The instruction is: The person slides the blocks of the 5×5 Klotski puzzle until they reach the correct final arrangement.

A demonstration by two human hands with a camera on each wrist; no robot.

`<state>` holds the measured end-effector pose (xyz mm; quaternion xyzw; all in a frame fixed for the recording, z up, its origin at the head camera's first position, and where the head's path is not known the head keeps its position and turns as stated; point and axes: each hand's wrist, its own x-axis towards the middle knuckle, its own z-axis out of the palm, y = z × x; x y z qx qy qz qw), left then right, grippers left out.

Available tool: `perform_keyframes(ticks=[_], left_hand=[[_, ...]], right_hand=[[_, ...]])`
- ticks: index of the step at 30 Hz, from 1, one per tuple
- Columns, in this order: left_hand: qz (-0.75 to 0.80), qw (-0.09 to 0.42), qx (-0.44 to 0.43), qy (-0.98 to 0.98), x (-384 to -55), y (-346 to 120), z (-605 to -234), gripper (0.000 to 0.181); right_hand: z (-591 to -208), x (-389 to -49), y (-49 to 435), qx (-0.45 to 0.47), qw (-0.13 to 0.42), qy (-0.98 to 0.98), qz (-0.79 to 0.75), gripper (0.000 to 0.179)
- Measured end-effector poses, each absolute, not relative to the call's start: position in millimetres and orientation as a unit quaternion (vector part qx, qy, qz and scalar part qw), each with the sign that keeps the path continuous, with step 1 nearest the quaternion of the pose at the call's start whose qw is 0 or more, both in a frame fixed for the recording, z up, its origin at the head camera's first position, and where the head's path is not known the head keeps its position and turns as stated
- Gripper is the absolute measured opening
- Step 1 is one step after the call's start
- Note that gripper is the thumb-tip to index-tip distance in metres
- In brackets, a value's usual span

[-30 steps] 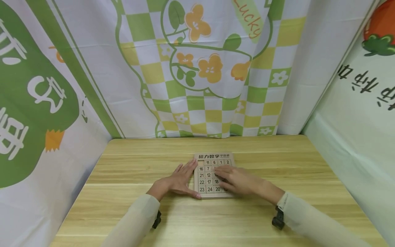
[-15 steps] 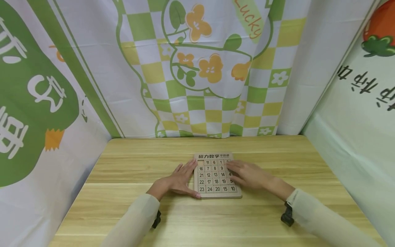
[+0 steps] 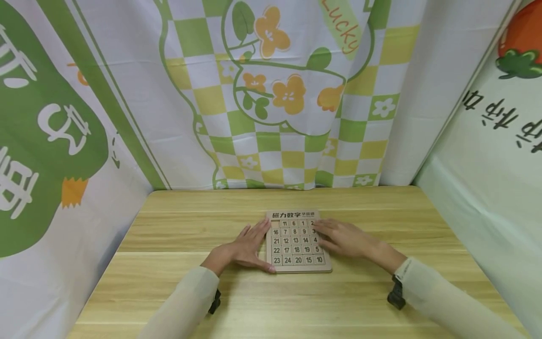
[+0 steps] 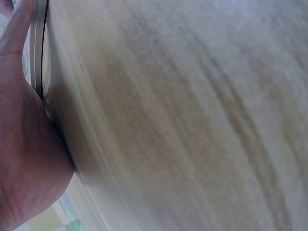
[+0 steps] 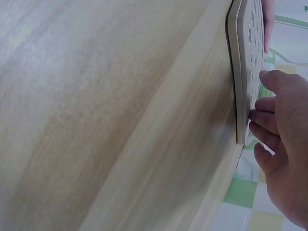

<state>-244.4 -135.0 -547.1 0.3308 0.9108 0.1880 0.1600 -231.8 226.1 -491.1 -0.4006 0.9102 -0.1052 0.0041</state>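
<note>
A wooden number sliding puzzle (image 3: pixel 301 269) lies flat on the table, its number tiles in rows with a bare slot (image 3: pixel 275 223) at the top left. My left hand (image 3: pixel 243 247) spreads along the puzzle's left side, fingertips at the upper left edge and thumb at the lower left corner. At the right edge, my right hand (image 3: pixel 349 240) has its fingertips over the right column, near the 2 and 3 tiles. In the right wrist view, the right hand's fingers (image 5: pixel 267 120) are loosely bent beside the puzzle's edge (image 5: pixel 243 86), pinching nothing.
The wood-grain table (image 3: pixel 203 301) reaches back to a checked green, white and yellow curtain (image 3: pixel 279 150). Printed cloth hangs along the left (image 3: pixel 55 141) and right (image 3: pixel 487 155) sides. A dark band with a small device (image 3: pixel 395 294) sits at the right wrist.
My right hand has moved right, from over the middle tiles to the puzzle's right edge, uncovering tiles in the middle and on the right. The left hand has stayed put.
</note>
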Motion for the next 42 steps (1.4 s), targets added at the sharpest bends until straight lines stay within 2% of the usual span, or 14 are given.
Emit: perform_keyframes(ticks=[13, 21, 42], left_hand=[[0.193, 0.161, 0.327, 0.911, -245, -136, -548, 0.150], [0.205, 0.168, 0.334, 0.905, -237, -134, -530, 0.146], [0.194, 0.167, 0.322, 0.912, -244, -135, -546, 0.148]], right_hand=[[-493, -233, 216, -0.398, 0.015, 0.909, -0.120, 0.055], [-497, -234, 203, -0.415, 0.007, 0.901, -0.126, 0.056], [-490, -226, 208, -0.412, -0.001, 0.901, -0.139, 0.056]])
